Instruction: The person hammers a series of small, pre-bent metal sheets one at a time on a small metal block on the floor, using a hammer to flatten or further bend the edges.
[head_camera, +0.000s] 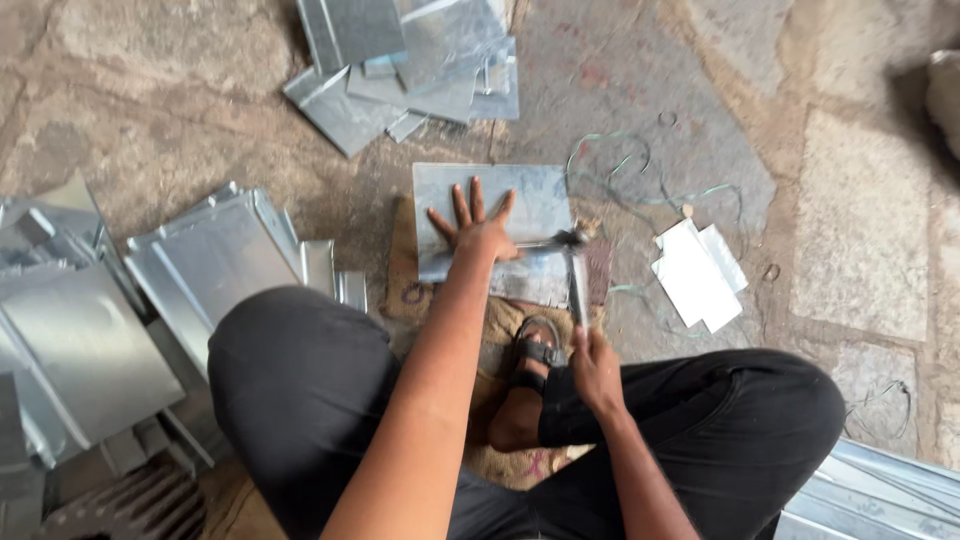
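My left hand (478, 232) presses flat, fingers spread, on the metal sheet (530, 195); my right hand (596, 368) clenches the hammer (578, 280). I strike squarely along the sheet's near edge, clear of my fingers.

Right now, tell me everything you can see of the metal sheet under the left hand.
The sheet is a grey, dull-shiny rectangle of thin metal, lying flat on a brown sack on the stone floor. Its near edge looks folded into a lip. The left hand presses on it with fingers spread. The hammer, held by the right hand, has its head at that near edge.
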